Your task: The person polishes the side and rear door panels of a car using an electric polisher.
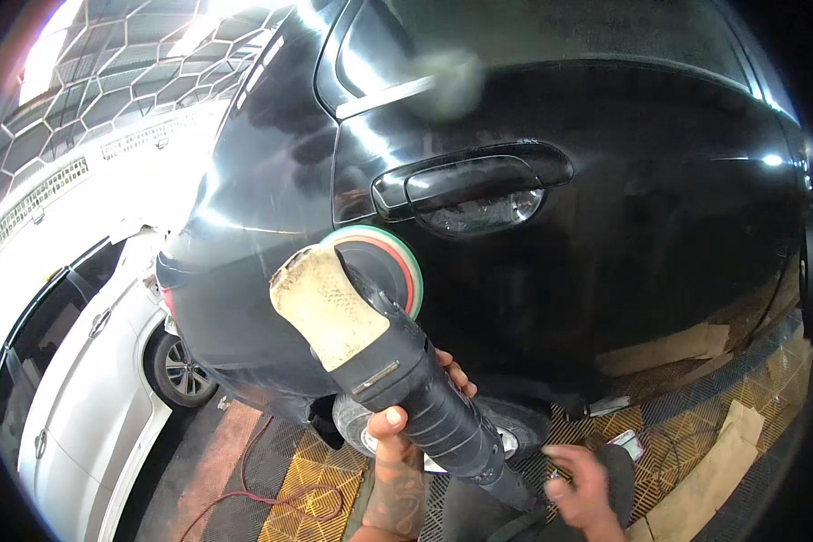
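Note:
My left hand (394, 443) is wrapped round the black body of a polisher (434, 406), thumb on the near side and fingertips showing beyond it. The tool has a worn cream-coloured head cover. Its round pad (414, 271), edged in green and red, is at the black car door (623, 253), below and left of the door handle (474, 185); whether it presses on the paint I cannot tell. My right hand (585, 492), slightly blurred, is beside the tool's rear end, apart from it. Its fingers are loosely bent and apart, with nothing visible in them.
A white car (90, 388) stands at the left. On the floor, a red hose (271, 495) runs over grey and yellow grating (303, 470). Brown paper strips (709, 479) lie at the lower right. The black car's wheel (357, 425) shows behind the tool.

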Demonstrator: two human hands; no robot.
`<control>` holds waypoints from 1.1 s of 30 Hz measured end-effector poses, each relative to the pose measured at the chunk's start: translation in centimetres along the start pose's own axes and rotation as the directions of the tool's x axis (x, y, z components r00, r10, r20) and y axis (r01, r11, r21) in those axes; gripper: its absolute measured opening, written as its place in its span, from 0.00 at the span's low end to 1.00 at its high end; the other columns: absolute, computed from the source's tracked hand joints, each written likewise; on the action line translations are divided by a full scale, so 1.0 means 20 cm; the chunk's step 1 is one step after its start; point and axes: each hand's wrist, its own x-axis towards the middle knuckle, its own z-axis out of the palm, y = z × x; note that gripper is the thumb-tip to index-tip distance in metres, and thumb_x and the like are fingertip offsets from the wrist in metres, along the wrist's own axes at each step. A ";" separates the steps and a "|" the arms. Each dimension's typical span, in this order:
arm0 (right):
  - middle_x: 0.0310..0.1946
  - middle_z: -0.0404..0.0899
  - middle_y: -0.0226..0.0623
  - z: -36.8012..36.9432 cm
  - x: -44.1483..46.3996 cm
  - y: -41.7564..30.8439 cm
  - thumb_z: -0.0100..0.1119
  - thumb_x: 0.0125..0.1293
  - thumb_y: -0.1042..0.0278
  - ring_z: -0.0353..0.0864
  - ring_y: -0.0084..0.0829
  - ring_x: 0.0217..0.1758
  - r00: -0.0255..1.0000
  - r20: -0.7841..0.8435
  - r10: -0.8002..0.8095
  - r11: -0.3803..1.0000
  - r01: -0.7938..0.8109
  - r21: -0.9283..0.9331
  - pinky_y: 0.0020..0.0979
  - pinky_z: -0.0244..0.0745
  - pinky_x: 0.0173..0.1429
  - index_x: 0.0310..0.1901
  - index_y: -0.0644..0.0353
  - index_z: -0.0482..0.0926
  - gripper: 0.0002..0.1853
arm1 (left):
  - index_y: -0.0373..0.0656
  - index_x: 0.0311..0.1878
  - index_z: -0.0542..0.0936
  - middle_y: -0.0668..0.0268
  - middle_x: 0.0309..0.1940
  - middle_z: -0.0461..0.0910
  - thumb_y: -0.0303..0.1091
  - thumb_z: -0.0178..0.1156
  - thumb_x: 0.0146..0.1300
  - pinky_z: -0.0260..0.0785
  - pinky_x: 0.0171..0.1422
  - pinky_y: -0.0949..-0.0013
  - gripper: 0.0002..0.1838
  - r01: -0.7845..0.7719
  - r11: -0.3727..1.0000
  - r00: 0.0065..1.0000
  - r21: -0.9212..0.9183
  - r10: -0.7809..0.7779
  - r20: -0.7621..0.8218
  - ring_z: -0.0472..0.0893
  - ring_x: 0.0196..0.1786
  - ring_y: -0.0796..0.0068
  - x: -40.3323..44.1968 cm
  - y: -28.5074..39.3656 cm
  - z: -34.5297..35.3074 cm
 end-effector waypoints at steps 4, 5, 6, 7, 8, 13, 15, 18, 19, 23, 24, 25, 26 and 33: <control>0.60 0.80 0.61 0.22 0.25 -0.24 0.71 0.66 0.43 0.81 0.51 0.65 0.932 0.343 0.120 0.987 -0.148 0.057 0.44 0.74 0.70 0.71 0.73 0.67 0.45 | 0.28 0.59 0.76 0.49 0.42 0.84 0.57 0.71 0.39 0.83 0.55 0.56 0.48 -0.022 1.000 1.000 0.009 0.022 0.003 0.87 0.44 0.56 0.01 0.02 0.00; 0.59 0.80 0.63 0.26 0.29 -0.24 0.71 0.66 0.42 0.81 0.53 0.65 0.914 0.399 0.071 0.995 -0.094 0.039 0.45 0.74 0.70 0.70 0.76 0.67 0.45 | 0.28 0.59 0.76 0.49 0.42 0.84 0.58 0.71 0.40 0.83 0.55 0.56 0.48 -0.024 1.000 1.000 0.009 0.024 -0.005 0.86 0.44 0.56 0.03 0.04 0.01; 0.58 0.80 0.65 0.28 0.32 -0.25 0.70 0.67 0.42 0.81 0.55 0.64 0.890 0.455 0.023 0.999 -0.037 0.023 0.46 0.74 0.69 0.69 0.78 0.67 0.46 | 0.28 0.59 0.76 0.49 0.42 0.84 0.58 0.71 0.40 0.83 0.55 0.56 0.48 -0.023 1.000 1.000 0.013 0.023 -0.003 0.86 0.44 0.56 0.05 0.05 -0.01; 0.57 0.81 0.66 0.29 0.35 -0.28 0.69 0.67 0.41 0.82 0.58 0.62 0.892 0.451 -0.015 1.000 0.013 0.006 0.46 0.75 0.68 0.67 0.82 0.66 0.47 | 0.27 0.59 0.76 0.50 0.42 0.83 0.60 0.70 0.41 0.82 0.54 0.56 0.48 -0.051 0.998 0.998 0.035 0.050 0.027 0.86 0.44 0.57 0.07 0.06 -0.04; 0.57 0.81 0.66 0.30 0.36 -0.30 0.69 0.67 0.41 0.82 0.58 0.62 0.893 0.450 -0.016 1.000 0.013 0.010 0.46 0.75 0.68 0.67 0.82 0.66 0.47 | 0.27 0.59 0.76 0.50 0.42 0.83 0.61 0.70 0.42 0.82 0.53 0.56 0.49 -0.078 0.995 0.996 0.055 0.074 0.057 0.86 0.44 0.57 0.09 0.07 -0.04; 0.51 0.83 0.67 0.36 0.37 -0.31 0.66 0.69 0.39 0.86 0.59 0.57 0.902 0.424 -0.080 0.997 0.070 0.039 0.47 0.79 0.63 0.69 0.79 0.66 0.46 | 0.27 0.58 0.74 0.52 0.37 0.81 0.77 0.67 0.50 0.83 0.46 0.58 0.55 -0.172 0.982 0.985 0.077 0.174 -0.020 0.85 0.39 0.58 0.09 0.09 -0.02; 0.48 0.84 0.66 0.40 0.37 -0.26 0.65 0.69 0.38 0.87 0.59 0.54 0.898 0.433 -0.075 0.997 0.067 0.035 0.48 0.80 0.61 0.69 0.78 0.65 0.46 | 0.27 0.58 0.74 0.52 0.38 0.81 0.77 0.67 0.50 0.83 0.46 0.58 0.55 -0.167 0.982 0.986 0.092 0.169 -0.014 0.85 0.39 0.58 0.08 0.10 -0.01; 0.45 0.85 0.65 0.41 0.36 -0.23 0.65 0.69 0.38 0.89 0.60 0.49 0.890 0.451 -0.071 0.997 0.070 0.019 0.47 0.82 0.56 0.68 0.77 0.65 0.46 | 0.27 0.58 0.74 0.51 0.39 0.81 0.77 0.67 0.50 0.83 0.46 0.57 0.55 -0.153 0.983 0.988 0.098 0.155 -0.004 0.85 0.40 0.59 0.07 0.12 -0.03; 0.44 0.85 0.65 0.42 0.35 -0.22 0.65 0.69 0.38 0.89 0.60 0.48 0.888 0.454 -0.072 0.997 0.073 0.014 0.47 0.83 0.55 0.68 0.77 0.66 0.46 | 0.28 0.58 0.74 0.51 0.40 0.80 0.78 0.67 0.50 0.83 0.46 0.58 0.55 -0.142 0.986 0.990 0.089 0.142 0.003 0.85 0.40 0.59 0.07 0.12 -0.04; 0.42 0.85 0.65 0.44 0.32 -0.20 0.66 0.68 0.39 0.89 0.61 0.47 0.891 0.445 -0.094 0.995 0.074 0.063 0.47 0.83 0.54 0.67 0.77 0.67 0.45 | 0.28 0.57 0.74 0.51 0.40 0.80 0.78 0.68 0.49 0.83 0.45 0.58 0.55 -0.135 0.984 0.991 0.113 0.133 0.022 0.84 0.40 0.58 0.04 0.11 -0.06; 0.42 0.85 0.65 0.43 0.30 -0.22 0.67 0.68 0.41 0.89 0.61 0.47 0.909 0.411 -0.067 0.997 0.049 0.053 0.48 0.83 0.54 0.65 0.78 0.69 0.43 | 0.28 0.57 0.74 0.52 0.39 0.81 0.78 0.69 0.47 0.82 0.45 0.59 0.56 -0.116 0.985 0.993 0.126 0.118 -0.008 0.84 0.40 0.58 0.03 0.10 -0.04; 0.41 0.85 0.65 0.43 0.28 -0.23 0.67 0.68 0.42 0.89 0.61 0.47 0.925 0.377 -0.038 0.999 0.023 0.043 0.48 0.84 0.53 0.63 0.78 0.70 0.42 | 0.28 0.57 0.74 0.52 0.39 0.81 0.78 0.70 0.45 0.82 0.45 0.59 0.57 -0.096 0.986 0.994 0.137 0.102 -0.040 0.84 0.40 0.57 0.02 0.09 -0.03; 0.41 0.85 0.65 0.42 0.27 -0.25 0.67 0.68 0.42 0.89 0.61 0.47 0.925 0.377 -0.035 0.999 0.021 0.041 0.48 0.84 0.53 0.63 0.78 0.70 0.42 | 0.28 0.57 0.74 0.52 0.39 0.81 0.78 0.70 0.45 0.82 0.45 0.59 0.57 -0.095 0.986 0.994 0.135 0.101 -0.041 0.84 0.40 0.57 0.02 0.08 -0.05; 0.47 0.87 0.58 0.32 0.19 -0.23 0.73 0.63 0.45 0.89 0.54 0.51 0.939 0.292 0.180 0.979 -0.141 -0.149 0.45 0.82 0.59 0.59 0.79 0.73 0.40 | 0.31 0.58 0.75 0.54 0.41 0.81 0.75 0.72 0.38 0.80 0.51 0.59 0.57 0.103 0.970 0.994 0.218 -0.108 0.011 0.84 0.45 0.58 -0.05 -0.04 -0.02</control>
